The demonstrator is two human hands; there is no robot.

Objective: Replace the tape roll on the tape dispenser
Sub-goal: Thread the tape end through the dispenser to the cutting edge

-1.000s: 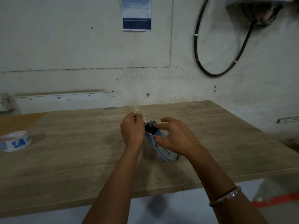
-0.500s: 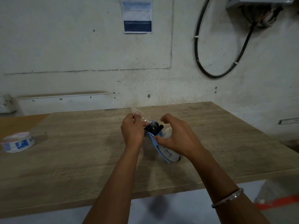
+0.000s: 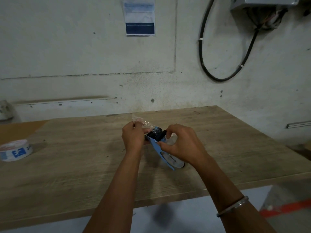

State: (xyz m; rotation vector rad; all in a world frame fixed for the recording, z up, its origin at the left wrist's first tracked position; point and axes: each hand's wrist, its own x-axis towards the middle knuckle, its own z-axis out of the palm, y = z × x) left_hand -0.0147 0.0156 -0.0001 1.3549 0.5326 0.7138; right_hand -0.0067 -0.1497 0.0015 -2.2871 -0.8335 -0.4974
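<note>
A blue tape dispenser [image 3: 157, 145] with a black roller stands on the wooden table [image 3: 84, 174], a clear tape roll [image 3: 174, 161] mounted in it. My left hand [image 3: 133, 137] pinches the loose clear tape end [image 3: 143, 123], which stretches over the black roller at the dispenser's far end. My right hand [image 3: 182, 145] grips the dispenser's blue side plate and covers most of the roll. A second roll, white with blue print [image 3: 15, 150], lies flat at the table's far left.
A wall runs close behind the table, with a paper notice [image 3: 139, 15] and a black looped cable [image 3: 223, 64] under a grey box. The table's front edge is near my forearms. An orange floor stripe [image 3: 286, 208] shows at lower right.
My right-hand fingers have curled down onto the dispenser's roller end. My left hand still holds the tape end, nearly in the same place. The view shifted slightly.
</note>
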